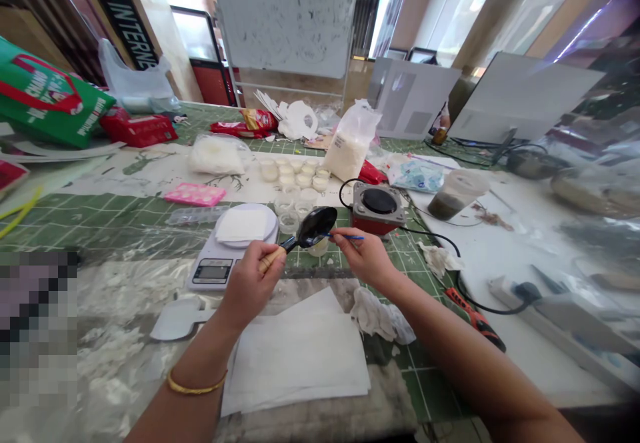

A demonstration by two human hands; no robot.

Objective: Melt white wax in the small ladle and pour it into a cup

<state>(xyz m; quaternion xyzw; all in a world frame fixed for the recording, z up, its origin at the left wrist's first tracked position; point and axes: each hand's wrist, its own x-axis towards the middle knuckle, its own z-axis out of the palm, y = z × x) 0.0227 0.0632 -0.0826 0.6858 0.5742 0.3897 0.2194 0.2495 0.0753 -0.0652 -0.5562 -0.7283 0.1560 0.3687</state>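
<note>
My left hand (254, 281) is closed round the wooden handle of a small black pan (325, 219). The pan is tilted above a small clear cup (319, 250), partly hidden by the pan. Between the fingertips of my right hand (367, 257) is a thin blue stick (354, 237), its far end reaching into the pan. Several clear cups (289, 221) stand just behind the pan, and beyond them are several filled with a pale substance (287, 181). A small electric hot plate (379, 204) is right of the pan.
A kitchen scale (213, 276) with white paper on top is left of the pan. White sheets (305, 356) and crumpled tissue (383, 316) lie in front. Behind stands a bag of white granules (350, 143). On the right are red-black pliers (475, 319), a cable and a power strip (560, 329).
</note>
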